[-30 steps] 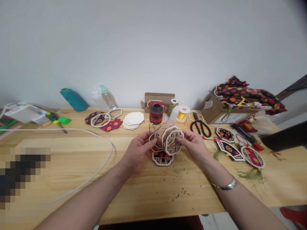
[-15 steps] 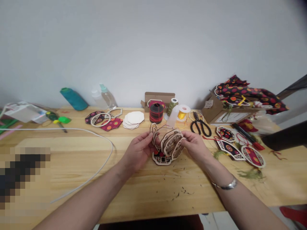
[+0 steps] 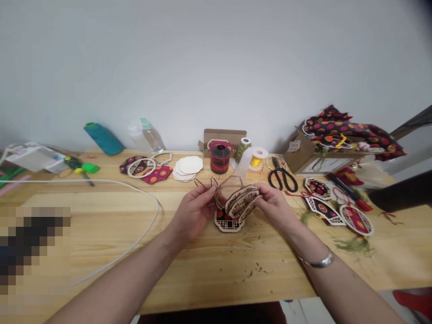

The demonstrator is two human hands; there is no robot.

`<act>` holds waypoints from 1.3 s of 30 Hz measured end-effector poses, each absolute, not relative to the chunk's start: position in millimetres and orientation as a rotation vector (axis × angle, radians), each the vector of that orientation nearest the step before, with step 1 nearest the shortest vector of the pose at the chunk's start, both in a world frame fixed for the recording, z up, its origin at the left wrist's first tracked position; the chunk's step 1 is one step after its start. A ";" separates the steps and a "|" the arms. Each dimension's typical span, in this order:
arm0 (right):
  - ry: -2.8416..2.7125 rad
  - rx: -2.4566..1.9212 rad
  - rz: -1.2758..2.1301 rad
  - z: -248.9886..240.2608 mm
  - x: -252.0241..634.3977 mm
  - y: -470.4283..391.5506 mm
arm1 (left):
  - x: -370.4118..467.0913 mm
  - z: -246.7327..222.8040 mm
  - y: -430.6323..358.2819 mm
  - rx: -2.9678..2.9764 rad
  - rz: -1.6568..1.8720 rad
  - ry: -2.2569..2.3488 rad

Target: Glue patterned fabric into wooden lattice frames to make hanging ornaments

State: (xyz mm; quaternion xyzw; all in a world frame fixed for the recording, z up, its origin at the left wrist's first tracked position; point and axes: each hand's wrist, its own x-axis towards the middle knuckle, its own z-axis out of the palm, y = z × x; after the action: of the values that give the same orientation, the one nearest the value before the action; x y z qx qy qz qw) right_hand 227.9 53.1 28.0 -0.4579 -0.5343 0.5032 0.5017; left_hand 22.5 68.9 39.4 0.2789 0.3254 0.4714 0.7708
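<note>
My right hand is closed on a fanned stack of wooden fretwork frames, thin pieces with cut-out lattice. My left hand pinches slim wooden frame outlines at the stack's left side; how many is blurred. Beneath both hands a fabric-backed lattice pendant, black with red flowers, lies flat on the table, partly covered by the held frames. A spool of black and red cord stands just beyond my hands.
Black-handled scissors, a yellow thread spool and white card shapes lie toward the wall. At right are finished-looking pendants and a cardboard box heaped with patterned fabric. A white cable curves across the left.
The stack in my right hand has tilted and bunched closer together. Frame outlines at my left fingers have shifted, with one now sticking out to the left above that hand.
</note>
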 end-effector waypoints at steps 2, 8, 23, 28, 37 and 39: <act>-1.362 -1.098 1.158 28.4 227.9 52.3 | 21.9 39.2 69.3 0.584 1.013 0.723; -1.415 -1.086 1.156 28.5 227.5 52.2 | 23.1 40.5 67.3 0.617 0.978 0.702; -1.298 -1.056 1.259 29.7 231.4 52.7 | 21.9 41.2 70.2 0.688 1.053 0.602; -1.325 -1.089 1.139 27.0 229.4 55.6 | 25.3 40.0 63.7 0.719 0.959 0.561; -1.275 -1.000 1.353 23.9 226.7 54.8 | 24.6 34.2 60.6 0.808 0.963 0.561; -1.227 -0.963 1.368 21.1 226.1 56.0 | 24.0 32.5 60.7 0.880 0.962 0.529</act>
State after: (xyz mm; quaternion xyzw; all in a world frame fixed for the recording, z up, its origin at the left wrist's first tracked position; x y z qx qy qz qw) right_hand 226.1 56.0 21.1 -0.3999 -0.5093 0.5677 0.5084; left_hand 24.0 60.7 32.5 0.4048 0.2430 0.4421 0.7626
